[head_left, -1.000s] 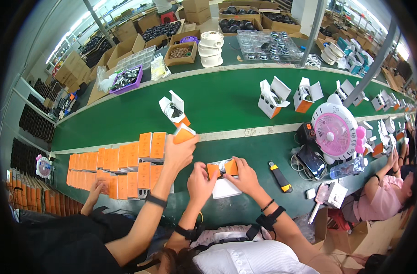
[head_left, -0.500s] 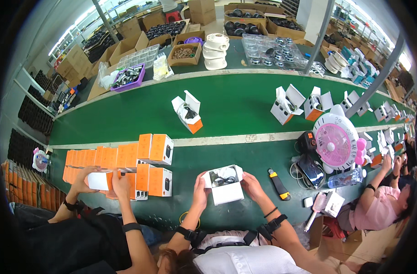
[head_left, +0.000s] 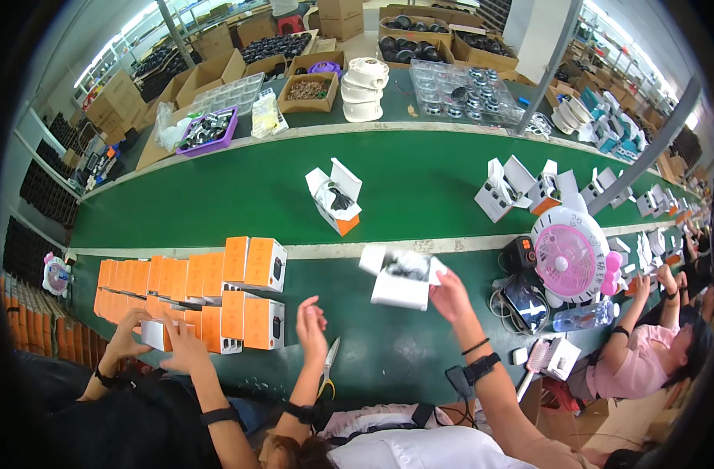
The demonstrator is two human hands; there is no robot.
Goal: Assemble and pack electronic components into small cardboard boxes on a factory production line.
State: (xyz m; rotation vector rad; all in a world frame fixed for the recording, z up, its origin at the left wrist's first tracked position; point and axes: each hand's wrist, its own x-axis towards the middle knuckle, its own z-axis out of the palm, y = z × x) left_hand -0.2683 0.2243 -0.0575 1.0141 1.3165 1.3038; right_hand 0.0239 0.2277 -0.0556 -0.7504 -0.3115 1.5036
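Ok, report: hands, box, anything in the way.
Left hand empty; right hand holds white box. Box open, dark contents inside. Scissors near left hand, clear of box.

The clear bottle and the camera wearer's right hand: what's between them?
In the head view, a dark-screened device and pale cable lie between the right hand and the bottle.

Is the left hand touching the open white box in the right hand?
Apart: the head view shows green table between the left hand and the open white box.
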